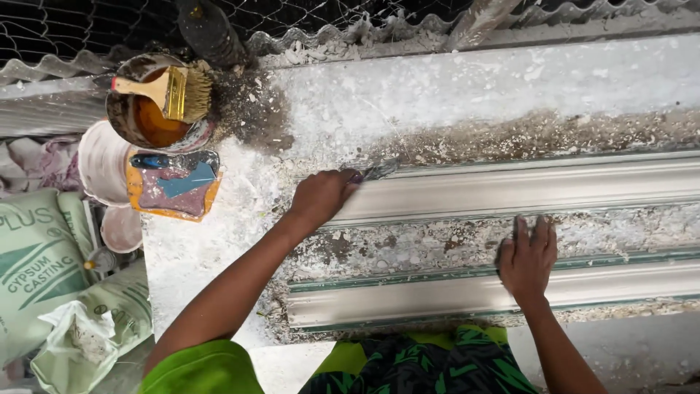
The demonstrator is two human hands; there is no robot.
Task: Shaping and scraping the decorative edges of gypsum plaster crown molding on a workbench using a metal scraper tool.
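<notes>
The left hand [321,197] holds a scraper [379,171] on a plaster moulding [525,190]; the right hand [526,259] presses flat nearby.

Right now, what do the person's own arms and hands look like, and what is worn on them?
Both arms are bare from the elbow down, without gloves, rings, watch or bracelet. The left hand and right hand are uncovered. A bright green short sleeve covers the left upper arm. The right sleeve is out of view.
</notes>
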